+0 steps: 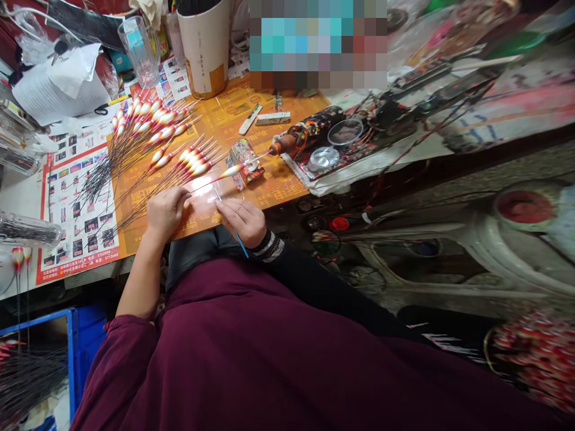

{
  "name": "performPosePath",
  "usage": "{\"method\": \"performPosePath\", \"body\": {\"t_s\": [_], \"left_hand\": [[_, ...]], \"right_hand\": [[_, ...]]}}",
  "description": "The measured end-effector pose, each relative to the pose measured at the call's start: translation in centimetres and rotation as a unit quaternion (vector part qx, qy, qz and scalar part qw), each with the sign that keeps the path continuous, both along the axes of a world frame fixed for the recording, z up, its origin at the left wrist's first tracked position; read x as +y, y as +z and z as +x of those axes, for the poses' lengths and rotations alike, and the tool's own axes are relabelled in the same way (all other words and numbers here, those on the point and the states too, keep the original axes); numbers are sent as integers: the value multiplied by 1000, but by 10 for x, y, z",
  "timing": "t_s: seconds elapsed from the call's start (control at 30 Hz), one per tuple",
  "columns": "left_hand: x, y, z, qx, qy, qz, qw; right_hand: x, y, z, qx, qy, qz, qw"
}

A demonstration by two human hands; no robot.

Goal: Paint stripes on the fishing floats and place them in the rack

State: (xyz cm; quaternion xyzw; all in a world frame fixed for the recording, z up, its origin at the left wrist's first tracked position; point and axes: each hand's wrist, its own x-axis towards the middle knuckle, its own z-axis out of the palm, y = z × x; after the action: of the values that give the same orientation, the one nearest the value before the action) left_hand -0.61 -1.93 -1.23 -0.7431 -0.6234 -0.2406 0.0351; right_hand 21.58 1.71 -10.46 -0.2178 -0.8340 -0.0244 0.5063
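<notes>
A fishing float [232,171], white in the middle with red and yellow ends, lies slantwise over a paint-spattered block [251,169]. Its upper tip meets the reddish-brown end of a spindle tool [283,145]. My left hand [165,208] is closed on the float's thin dark stem. In my right hand [242,220] is a slim brush [241,243] with a blue handle, its front end pointing up toward the stem. Left of the block, several similar floats [193,160] rest in a row, and a larger bunch [144,117] is fanned out behind them.
Beyond the floats stand a glass mug [139,54] and a tall white container [204,51]. Small clear dishes [324,158] sit beside the spindle. A blue crate [85,341] with dark stems is at lower left. Red-and-white floats [539,359] are piled at lower right.
</notes>
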Motion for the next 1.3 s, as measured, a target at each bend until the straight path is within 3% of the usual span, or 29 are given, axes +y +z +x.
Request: {"method": "performPosePath", "body": {"t_s": [0.23,0.4,0.53,0.67,0.8,0.9,1.07,1.3], "left_hand": [[0,1,0,-1,4,-8,1000],[0,1,0,-7,1,-11,1000],[0,1,1,-11,4,-19,1000],[-7,9,-1,-29,14,-53,998],[-22,23,-22,-90,9,-107,990],[-39,35,-49,-170,2,-182,969],[-61,48,-88,-297,-7,-361,884],[-71,43,-106,-352,-29,-400,846]], "right_hand": [[-1,4,0,22,1,21,1000],[-1,3,0,-3,-4,-6,1000],[-1,6,-1,34,7,39,999],[0,9,2,38,16,46,998],[-2,9,6,51,51,45,996],[-11,11,2,73,108,44,991],[-37,18,-22,45,213,34,975],[-64,27,-74,6,340,44,939]]}}
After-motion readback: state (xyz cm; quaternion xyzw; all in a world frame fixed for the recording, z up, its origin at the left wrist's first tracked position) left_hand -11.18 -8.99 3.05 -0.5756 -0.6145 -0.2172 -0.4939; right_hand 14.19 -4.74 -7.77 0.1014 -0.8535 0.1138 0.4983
